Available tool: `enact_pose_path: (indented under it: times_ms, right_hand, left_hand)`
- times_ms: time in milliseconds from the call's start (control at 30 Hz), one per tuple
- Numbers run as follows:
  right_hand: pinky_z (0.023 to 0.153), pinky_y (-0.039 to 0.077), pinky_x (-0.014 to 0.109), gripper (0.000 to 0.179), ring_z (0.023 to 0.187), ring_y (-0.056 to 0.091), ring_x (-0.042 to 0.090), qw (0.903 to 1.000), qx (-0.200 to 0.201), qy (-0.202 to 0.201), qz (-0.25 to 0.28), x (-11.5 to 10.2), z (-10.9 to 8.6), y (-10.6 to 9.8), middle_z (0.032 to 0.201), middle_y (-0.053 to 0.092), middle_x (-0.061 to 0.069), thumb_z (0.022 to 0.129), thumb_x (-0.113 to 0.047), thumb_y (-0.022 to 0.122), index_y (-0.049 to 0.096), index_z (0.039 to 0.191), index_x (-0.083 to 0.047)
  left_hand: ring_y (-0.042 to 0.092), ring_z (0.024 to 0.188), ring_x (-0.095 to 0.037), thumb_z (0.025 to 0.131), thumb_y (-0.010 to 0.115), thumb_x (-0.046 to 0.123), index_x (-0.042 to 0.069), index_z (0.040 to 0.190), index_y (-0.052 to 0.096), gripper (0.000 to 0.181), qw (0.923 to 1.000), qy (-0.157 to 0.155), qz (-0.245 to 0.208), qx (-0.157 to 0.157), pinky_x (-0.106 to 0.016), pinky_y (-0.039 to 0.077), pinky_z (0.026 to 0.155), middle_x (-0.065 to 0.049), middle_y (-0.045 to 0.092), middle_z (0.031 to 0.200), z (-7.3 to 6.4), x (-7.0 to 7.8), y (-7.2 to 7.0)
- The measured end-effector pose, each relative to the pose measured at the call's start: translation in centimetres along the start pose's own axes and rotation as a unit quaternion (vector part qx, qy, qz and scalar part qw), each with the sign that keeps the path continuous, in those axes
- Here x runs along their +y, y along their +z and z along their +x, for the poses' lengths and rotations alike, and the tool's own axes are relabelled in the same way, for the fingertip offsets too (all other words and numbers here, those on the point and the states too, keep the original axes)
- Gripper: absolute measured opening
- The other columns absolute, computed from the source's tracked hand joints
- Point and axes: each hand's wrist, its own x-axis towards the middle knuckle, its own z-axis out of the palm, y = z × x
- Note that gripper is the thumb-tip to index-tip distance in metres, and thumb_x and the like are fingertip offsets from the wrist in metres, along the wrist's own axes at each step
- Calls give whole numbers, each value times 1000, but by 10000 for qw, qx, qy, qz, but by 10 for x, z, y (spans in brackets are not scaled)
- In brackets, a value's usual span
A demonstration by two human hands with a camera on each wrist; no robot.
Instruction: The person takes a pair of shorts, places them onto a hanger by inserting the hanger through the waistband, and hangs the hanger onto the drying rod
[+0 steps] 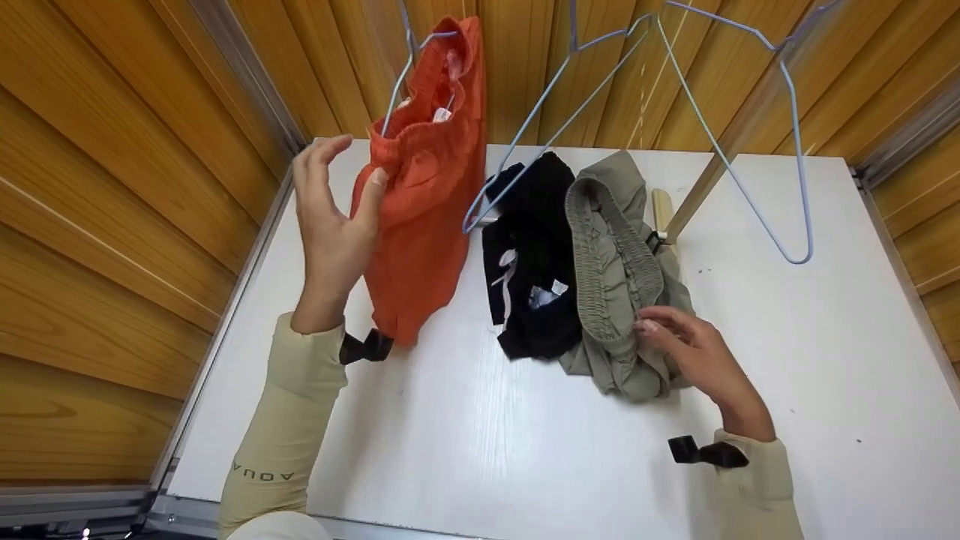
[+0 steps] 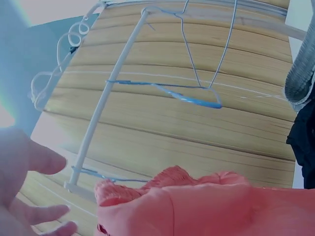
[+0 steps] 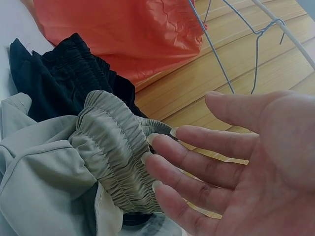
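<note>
Orange shorts [image 1: 424, 247] with an elastic waistband hang from a blue wire hanger [image 1: 397, 82] on the left. My left hand [image 1: 334, 225] is raised beside their waistband, thumb and fingers spread apart with nothing between them. On the white table, grey-green shorts [image 1: 615, 277] lie with the gathered waistband gaping. My right hand [image 1: 701, 360] is at the near right edge of that waistband. In the right wrist view its fingers [image 3: 206, 164] are extended, fingertips right at the gathered edge. A black garment [image 1: 540, 247] with a white label lies against the grey-green shorts.
Two bare wire hangers, a middle one [image 1: 517, 142] and a right one [image 1: 799, 150], hang above the table. A slanted pole [image 1: 701, 191] comes down behind the grey-green shorts. Wood-look panels [image 1: 97, 247] wall the white table [image 1: 465, 450] at the back and sides.
</note>
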Motion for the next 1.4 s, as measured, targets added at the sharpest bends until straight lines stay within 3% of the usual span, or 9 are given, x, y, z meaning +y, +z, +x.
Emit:
enact_pose_path:
  times_ms: [67, 167, 300, 567, 767, 967, 1133, 1200, 1400]
  right_hand:
    - [85, 53, 22, 38, 106, 62, 2, 10000, -1, -1, 31, 0, 0, 0, 123, 62, 20, 102, -26, 48, 55, 130, -2]
    - [85, 53, 22, 38, 105, 61, 1, 10000, -14, -1, 43, 1, 1, 0, 123, 62, 20, 102, -26, 48, 55, 131, -2]
    - [85, 53, 21, 39, 105, 61, -1, 10000, -39, -21, 70, 2, 1, 0, 123, 62, 20, 102, -25, 47, 54, 131, 1]
    - [85, 52, 20, 37, 104, 61, -2, 9999, -34, -74, 103, 2, 3, 2, 122, 62, 22, 102, -23, 48, 54, 130, 0]
    - [85, 49, 14, 37, 104, 61, -3, 10000, -77, -32, 4, 0, 4, 2, 123, 62, 20, 102, -26, 48, 55, 130, -3]
    - [85, 49, 13, 37, 104, 62, -2, 9999, -60, -61, 84, 0, 3, 4, 123, 62, 22, 102, -23, 48, 54, 131, 0]
    - [85, 49, 14, 36, 103, 62, -2, 9999, -57, -79, 34, -1, 4, 4, 123, 62, 21, 102, -23, 49, 55, 130, -2]
    - [85, 49, 14, 36, 103, 62, -2, 10000, -58, -74, 1, -2, 4, 4, 123, 63, 20, 102, -24, 49, 55, 130, -3]
    - [84, 49, 14, 36, 103, 63, 0, 10000, -16, -75, 36, -1, 4, 5, 122, 63, 20, 102, -24, 49, 55, 130, -2]
  left_hand:
    - [42, 127, -11, 91, 65, 24, 8, 130, 53, 44, 9982, 413, -379, 231, -35, 39, 107, -5, 48, 135, -4, 3, 2]
    - [53, 119, -17, 92, 64, 16, 3, 126, 54, 38, 9905, 748, -1133, 234, -35, 47, 101, -8, 50, 129, -11, 8, 4]
    - [59, 109, -28, 93, 60, 9, -2, 125, 52, 35, 9788, 746, -1905, -68, -33, 50, 97, -12, 52, 124, -18, 10, 8]
    - [60, 94, -26, 96, 55, 8, -1, 122, 50, 28, 9712, 663, -2184, -685, -30, 54, 89, -18, 55, 117, -37, -6, 30]
    - [62, 85, -21, 97, 55, 11, 2, 120, 53, 24, 9693, 199, -2183, -1115, -30, 55, 83, -11, 59, 109, -52, -22, 51]
    - [61, 77, -31, 96, 57, 12, 2, 117, 56, 22, 9660, -425, -2072, -1485, -25, 53, 70, -11, 59, 99, -70, -44, 77]
    - [60, 71, -37, 94, 58, 7, 1, 114, 58, 20, 9581, -1058, -1864, -1902, -22, 47, 62, -15, 60, 96, -85, -70, 102]
    - [60, 68, -35, 93, 58, 5, -1, 113, 57, 21, 9556, -1256, -1787, -1979, -20, 46, 60, -17, 60, 96, -88, -78, 109]
    - [56, 55, -13, 93, 58, 8, -1, 113, 57, 23, 9462, -1606, -1427, -2421, -20, 43, 51, -13, 60, 93, -94, -91, 125]
